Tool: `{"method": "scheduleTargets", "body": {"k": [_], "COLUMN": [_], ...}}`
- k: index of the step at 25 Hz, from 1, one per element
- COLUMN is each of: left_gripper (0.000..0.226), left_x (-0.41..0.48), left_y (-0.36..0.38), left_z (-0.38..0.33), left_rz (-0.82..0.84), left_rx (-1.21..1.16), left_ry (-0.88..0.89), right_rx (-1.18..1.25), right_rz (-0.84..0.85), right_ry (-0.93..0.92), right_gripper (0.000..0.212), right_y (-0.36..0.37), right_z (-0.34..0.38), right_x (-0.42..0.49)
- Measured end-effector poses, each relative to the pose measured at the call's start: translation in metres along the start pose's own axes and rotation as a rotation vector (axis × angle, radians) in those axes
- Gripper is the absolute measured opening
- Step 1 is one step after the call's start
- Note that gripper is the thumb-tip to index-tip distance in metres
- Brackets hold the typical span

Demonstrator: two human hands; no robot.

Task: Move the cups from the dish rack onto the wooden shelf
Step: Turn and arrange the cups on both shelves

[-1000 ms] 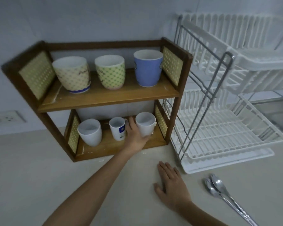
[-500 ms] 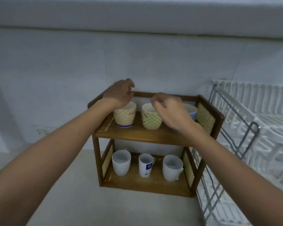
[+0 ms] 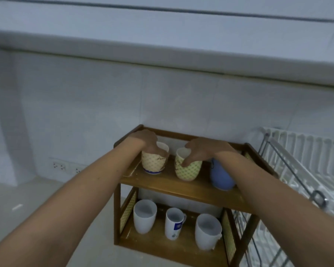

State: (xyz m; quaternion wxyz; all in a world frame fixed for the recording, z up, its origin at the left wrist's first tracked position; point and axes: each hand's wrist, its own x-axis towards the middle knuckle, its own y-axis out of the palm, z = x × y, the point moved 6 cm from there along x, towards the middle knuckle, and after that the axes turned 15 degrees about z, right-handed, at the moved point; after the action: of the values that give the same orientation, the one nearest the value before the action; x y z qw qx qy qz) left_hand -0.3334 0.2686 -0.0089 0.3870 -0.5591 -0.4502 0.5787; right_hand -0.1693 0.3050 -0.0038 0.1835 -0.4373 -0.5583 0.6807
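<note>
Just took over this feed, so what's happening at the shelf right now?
A person has both hands on the wooden shelf's top tier. The left hand grips the rim of the cream patterned cup; the right hand grips the green patterned cup. A blue cup stands beside them, three white cups below.

A single head-worn camera looks forward and slightly down from close range at the wooden shelf (image 3: 181, 186) against the wall, with the dish rack (image 3: 305, 151) cut off at right.

Glossy ceramic cups (image 3: 188, 168) on a smooth brown wooden shelf (image 3: 181, 186).
</note>
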Motion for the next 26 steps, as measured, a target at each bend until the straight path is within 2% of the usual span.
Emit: {"method": "scheduleTargets", "body": {"k": [2, 5, 8, 11, 13, 15, 18, 23, 26], "left_gripper": [0.082, 0.085, 0.089, 0.082, 0.075, 0.078, 0.080, 0.086, 0.085], "left_x": [-0.004, -0.009, -0.009, -0.008, -0.009, -0.007, -0.005, 0.003, 0.005], "left_y": [-0.005, -0.010, -0.007, -0.008, -0.010, -0.013, -0.011, -0.008, -0.012], "left_z": [0.002, 0.008, 0.008, 0.002, 0.002, 0.008, 0.012, 0.009, 0.009], "left_rz": [0.040, 0.108, 0.088, 0.035, 0.036, 0.042, 0.071, -0.007, -0.010], "left_rx": [0.033, 0.071, 0.027, 0.125, 0.141, 0.061, 0.024, 0.077, 0.097], "left_ry": [0.043, 0.079, 0.062, 0.041, 0.076, 0.106, 0.136, 0.103, 0.126], "right_rx": [-0.025, -0.010, 0.039, -0.026, -0.025, 0.007, -0.037, -0.042, -0.080], "right_rz": [-0.004, -0.075, 0.038, 0.137, 0.078, 0.008, -0.026, 0.185, 0.146], "right_ry": [0.040, 0.057, 0.036, 0.023, 0.030, 0.066, 0.121, 0.079, 0.081], "right_gripper": [0.081, 0.071, 0.087, 0.078, 0.086, 0.097, 0.092, 0.083, 0.084], "right_y": [0.003, 0.006, 0.002, -0.007, -0.011, -0.009, -0.002, -0.003, -0.007], "right_z": [0.001, 0.004, 0.002, 0.002, 0.004, 0.007, 0.011, 0.009, 0.013], "right_x": [0.001, 0.000, -0.007, -0.015, -0.014, -0.011, -0.002, -0.004, -0.007]}}
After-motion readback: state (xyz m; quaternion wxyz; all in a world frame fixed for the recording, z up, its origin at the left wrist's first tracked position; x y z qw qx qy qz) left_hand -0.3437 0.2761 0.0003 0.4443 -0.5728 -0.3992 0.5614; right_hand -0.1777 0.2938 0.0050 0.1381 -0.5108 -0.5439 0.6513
